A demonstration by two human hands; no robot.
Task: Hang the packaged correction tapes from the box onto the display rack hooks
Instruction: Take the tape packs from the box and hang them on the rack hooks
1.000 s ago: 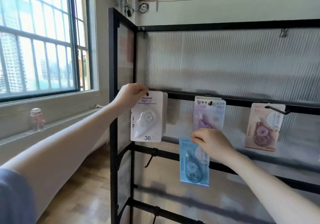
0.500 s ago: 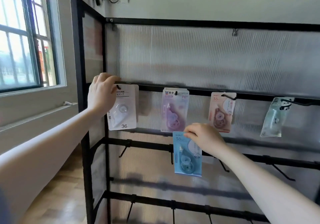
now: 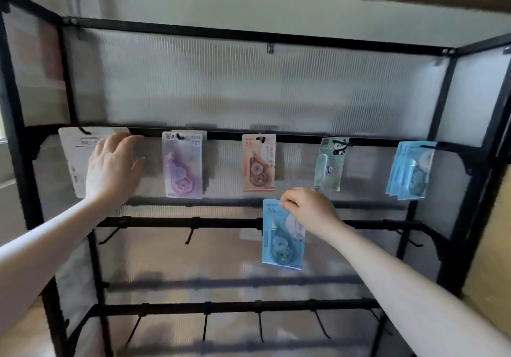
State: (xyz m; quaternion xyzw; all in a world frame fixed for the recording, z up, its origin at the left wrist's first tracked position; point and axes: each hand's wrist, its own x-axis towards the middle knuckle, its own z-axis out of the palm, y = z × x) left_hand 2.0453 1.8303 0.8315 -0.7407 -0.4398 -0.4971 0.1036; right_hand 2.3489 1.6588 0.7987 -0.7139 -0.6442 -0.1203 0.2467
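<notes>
Right hand (image 3: pixel 309 210) pinches the blue correction tape pack (image 3: pixel 282 235) by its top; it should align the hang-hole squarely with the hook holding matching blue packs (image 3: pixel 410 170), while the open left hand (image 3: pixel 113 168) steadies the white pack (image 3: pixel 77 157).

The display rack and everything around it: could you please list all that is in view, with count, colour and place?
Display rack: one, black frame with ribbed translucent panels, fills the view.
White pack: one, on the far-left top-row hook, partly behind the left hand.
Purple pack: one, second top-row hook.
Pink-orange pack: one, middle top-row hook.
Pale green pack: one, fourth top-row hook.
Blue packs: several stacked, exact count unclear, far-right top-row hook.
Blue pack in hand: one, held in front of the second rail, not on a hook.
Empty hooks: black, on the two lower rails.
Left hand: fingers spread, over the white pack.
Right hand: pinches the top of the blue pack in hand.
</notes>
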